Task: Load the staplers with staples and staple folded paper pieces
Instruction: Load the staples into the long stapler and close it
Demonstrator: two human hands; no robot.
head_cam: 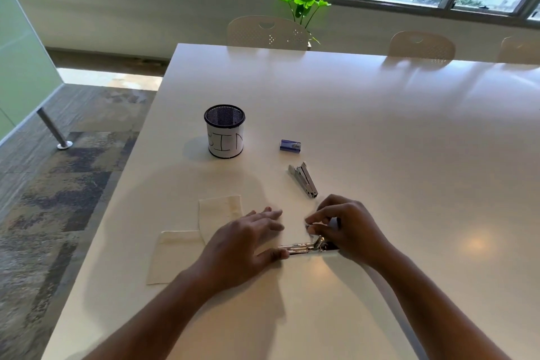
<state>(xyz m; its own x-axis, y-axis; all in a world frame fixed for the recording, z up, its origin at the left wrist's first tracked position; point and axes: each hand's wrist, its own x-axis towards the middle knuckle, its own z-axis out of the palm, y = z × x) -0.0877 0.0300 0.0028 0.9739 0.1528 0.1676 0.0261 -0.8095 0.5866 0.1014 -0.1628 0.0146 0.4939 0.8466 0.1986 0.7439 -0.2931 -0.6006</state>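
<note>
Metal stapler (304, 247) lies opened between both hands' fingers (317, 218).

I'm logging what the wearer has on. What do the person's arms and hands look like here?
Both arms are bare up to the frame edge: no sleeves show. The left hand and right hand wear no gloves; no rings, watch or bracelet are visible.

Hand-drawn black letters on the white paper label (225, 142) wrapped around the black mesh pen cup (224, 129) on the bench (380, 131): a partly hidden curved stroke at the left edge, then a clear "I", then a stroke like "N" cut off at the right edge. Printed markings on the small blue staple box (290, 146) too small and blurred to read. No other legible text, brand, number or sign anywhere else.
</note>
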